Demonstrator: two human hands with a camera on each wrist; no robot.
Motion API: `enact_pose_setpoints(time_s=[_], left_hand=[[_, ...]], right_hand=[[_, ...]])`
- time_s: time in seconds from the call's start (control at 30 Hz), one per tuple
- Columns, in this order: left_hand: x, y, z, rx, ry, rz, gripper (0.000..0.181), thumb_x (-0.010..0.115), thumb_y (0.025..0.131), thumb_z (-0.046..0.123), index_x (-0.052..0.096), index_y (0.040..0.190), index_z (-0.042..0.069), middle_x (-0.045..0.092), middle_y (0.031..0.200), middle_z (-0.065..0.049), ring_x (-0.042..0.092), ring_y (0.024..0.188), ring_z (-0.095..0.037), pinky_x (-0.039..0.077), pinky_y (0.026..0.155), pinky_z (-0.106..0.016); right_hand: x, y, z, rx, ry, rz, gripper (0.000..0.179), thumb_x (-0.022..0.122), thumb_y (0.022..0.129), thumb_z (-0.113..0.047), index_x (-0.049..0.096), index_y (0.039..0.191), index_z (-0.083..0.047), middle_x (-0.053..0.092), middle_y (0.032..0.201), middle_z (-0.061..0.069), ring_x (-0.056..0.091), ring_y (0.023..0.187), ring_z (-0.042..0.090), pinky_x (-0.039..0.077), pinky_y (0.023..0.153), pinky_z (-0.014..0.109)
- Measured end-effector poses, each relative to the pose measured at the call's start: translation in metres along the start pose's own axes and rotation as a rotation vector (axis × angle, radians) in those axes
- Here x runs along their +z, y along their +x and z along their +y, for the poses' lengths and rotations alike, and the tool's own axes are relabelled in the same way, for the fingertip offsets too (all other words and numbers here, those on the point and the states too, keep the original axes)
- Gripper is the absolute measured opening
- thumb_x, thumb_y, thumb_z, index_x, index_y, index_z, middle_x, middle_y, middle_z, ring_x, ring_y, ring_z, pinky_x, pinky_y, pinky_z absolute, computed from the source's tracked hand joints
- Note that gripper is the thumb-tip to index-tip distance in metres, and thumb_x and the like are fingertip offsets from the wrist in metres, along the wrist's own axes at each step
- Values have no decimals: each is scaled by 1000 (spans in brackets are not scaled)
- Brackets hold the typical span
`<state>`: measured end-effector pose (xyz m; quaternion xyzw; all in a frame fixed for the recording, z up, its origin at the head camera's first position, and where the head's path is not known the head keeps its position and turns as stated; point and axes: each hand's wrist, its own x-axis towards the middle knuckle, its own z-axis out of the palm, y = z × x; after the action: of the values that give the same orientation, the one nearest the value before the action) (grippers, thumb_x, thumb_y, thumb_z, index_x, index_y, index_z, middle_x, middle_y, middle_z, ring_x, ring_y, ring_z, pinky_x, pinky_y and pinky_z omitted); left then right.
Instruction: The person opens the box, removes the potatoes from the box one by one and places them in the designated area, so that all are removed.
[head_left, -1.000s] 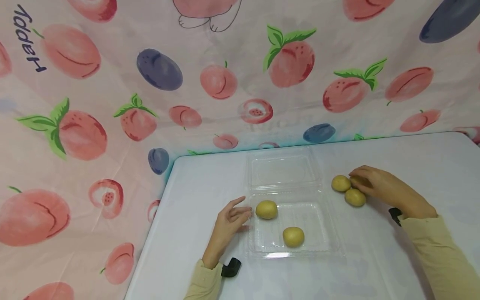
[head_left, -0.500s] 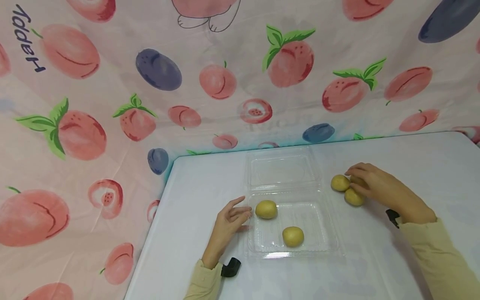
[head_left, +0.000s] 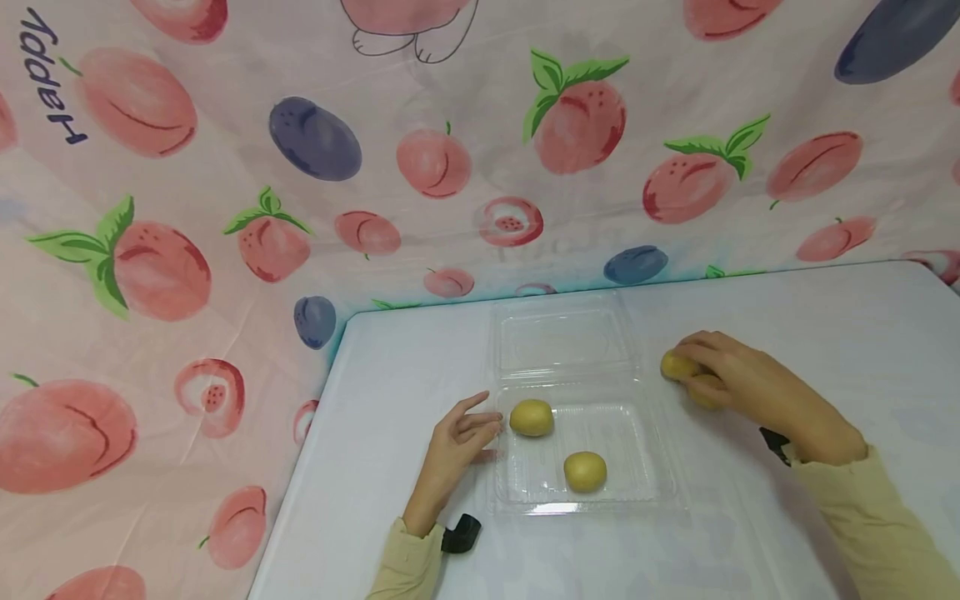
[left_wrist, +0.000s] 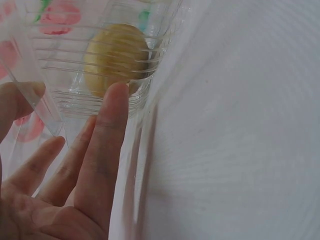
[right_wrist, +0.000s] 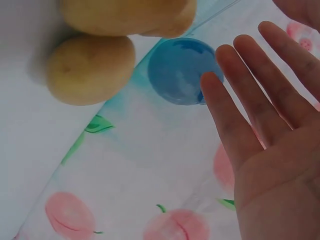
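A clear plastic clamshell box (head_left: 637, 450) lies opened flat on the table, with two yellow potatoes, one at the back left (head_left: 532, 418) and one at the front middle (head_left: 585, 472). My left hand (head_left: 447, 454) rests at the box's left wall, fingers extended; in the left wrist view the index fingertip (left_wrist: 117, 95) lies against the ribbed plastic. My right hand (head_left: 750, 383) is over loose potatoes (head_left: 677, 365) right of the box. In the right wrist view its fingers are straight and apart from the potatoes (right_wrist: 90, 70). From the head, this hand partly covers them.
The box's lid (head_left: 562, 342) lies flat behind its tray. A white cloth covers the table (head_left: 420, 350). Behind and to the left hangs a fruit-print curtain (head_left: 337, 50). Black wrist straps (head_left: 461, 533) sit on both wrists.
My right hand has shifted left over the loose potatoes and now covers more of them. My left hand and the potatoes in the box stay put.
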<state>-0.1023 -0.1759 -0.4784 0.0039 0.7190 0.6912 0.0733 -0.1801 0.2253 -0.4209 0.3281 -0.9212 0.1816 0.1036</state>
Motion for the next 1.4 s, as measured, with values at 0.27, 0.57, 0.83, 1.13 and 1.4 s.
enact_pose_setpoints(time_s=[0.27, 0.57, 0.83, 1.13, 1.4], left_hand=[[0, 0, 0, -1, -8, 1, 57, 69, 95, 17, 47, 146, 11, 63, 127, -22, 65, 114, -34, 63, 81, -38], [0, 0, -1, 0, 1, 1, 57, 69, 95, 17, 46, 147, 11, 64, 127, -21, 65, 114, -33, 63, 81, -38], [0, 0, -1, 7, 9, 3, 57, 69, 95, 16, 46, 146, 10, 64, 127, -22, 65, 114, -33, 63, 81, -38], [1, 0, -1, 11, 12, 4, 56, 69, 95, 15, 47, 146, 10, 64, 126, -22, 65, 114, -33, 63, 80, -36], [0, 0, -1, 6, 3, 2, 56, 69, 95, 17, 47, 146, 11, 64, 126, -21, 65, 114, -34, 63, 80, -38]], right_hand=[[2, -1, -10, -109, -47, 59, 37, 85, 73, -5, 71, 107, -2, 65, 109, 9, 64, 99, 24, 60, 79, 45], [4, 0, -19, -205, -49, 93, 41, 87, 70, -5, 71, 107, -3, 66, 108, 9, 63, 99, 27, 59, 79, 46], [9, 3, -25, -317, -42, 169, 53, 40, 103, -49, 70, 108, -6, 65, 106, 6, 61, 91, 23, 50, 77, 42], [12, 1, -41, -325, 10, 146, 33, 62, 98, -38, 68, 111, -9, 62, 108, 2, 60, 95, 16, 55, 75, 28], [15, 1, -57, -284, -6, 44, 44, 87, 74, -17, 69, 114, -12, 65, 109, -2, 63, 91, 10, 60, 75, 29]])
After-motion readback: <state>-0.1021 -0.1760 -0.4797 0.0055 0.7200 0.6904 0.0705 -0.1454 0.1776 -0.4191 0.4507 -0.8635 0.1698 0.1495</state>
